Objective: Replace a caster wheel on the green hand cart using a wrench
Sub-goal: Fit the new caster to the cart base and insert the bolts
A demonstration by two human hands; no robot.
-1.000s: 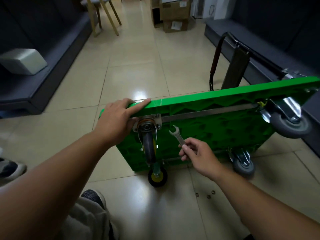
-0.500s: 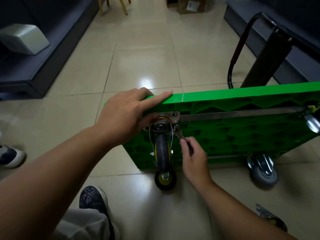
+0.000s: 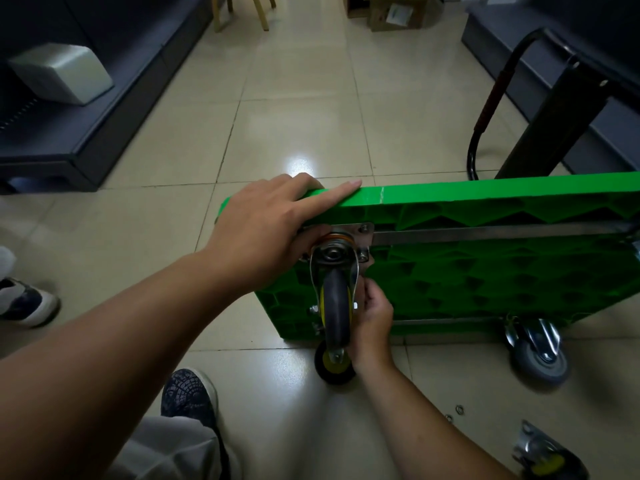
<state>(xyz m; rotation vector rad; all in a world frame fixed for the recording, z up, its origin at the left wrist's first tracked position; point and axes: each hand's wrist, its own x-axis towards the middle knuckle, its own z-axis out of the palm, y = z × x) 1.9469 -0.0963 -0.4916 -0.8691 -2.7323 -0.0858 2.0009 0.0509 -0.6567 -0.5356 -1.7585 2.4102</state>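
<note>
Steadying rigid green plastic hand cart (image 3: 485,278), tipped on edge on tiled floor (image 3: 294,116), left hand (image 3: 263,237) clamped over its top edge. Pinching slim steel wrench (image 3: 362,271), barely visible, in right hand (image 3: 372,317) beside grey-and-yellow swivel caster (image 3: 336,299) at cart's upper left corner. Looks stiff, weighty: hold rim.

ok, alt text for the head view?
A green hand cart stands on edge on a tiled floor; the left hand grips its top edge while the right hand, curled tight, is at the corner caster. A loose caster and small hardware lie on the floor nearby.
</note>
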